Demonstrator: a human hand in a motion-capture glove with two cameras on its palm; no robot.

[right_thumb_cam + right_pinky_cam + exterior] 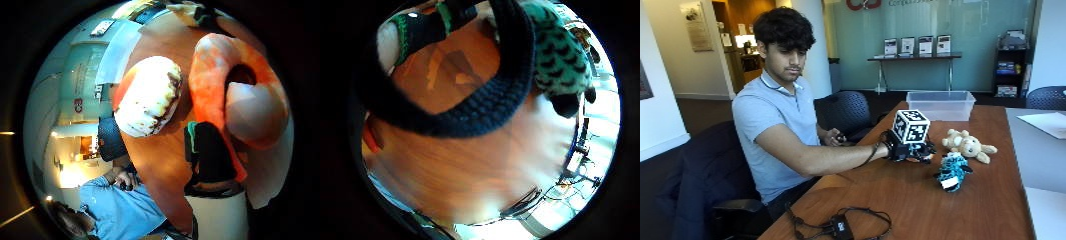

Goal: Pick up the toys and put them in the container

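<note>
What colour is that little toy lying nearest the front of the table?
The toy is teal with black markings, seen closest in the little finger side palm view.

- On the glass wall [933, 20] behind you, pale lettering begins "Comp", and the rest is too small to read.
- A red logo [863, 4] beside it is cut off at the top.

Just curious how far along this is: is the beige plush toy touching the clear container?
Apart. The outside view shows bare table between the beige plush toy and the clear container.
</note>
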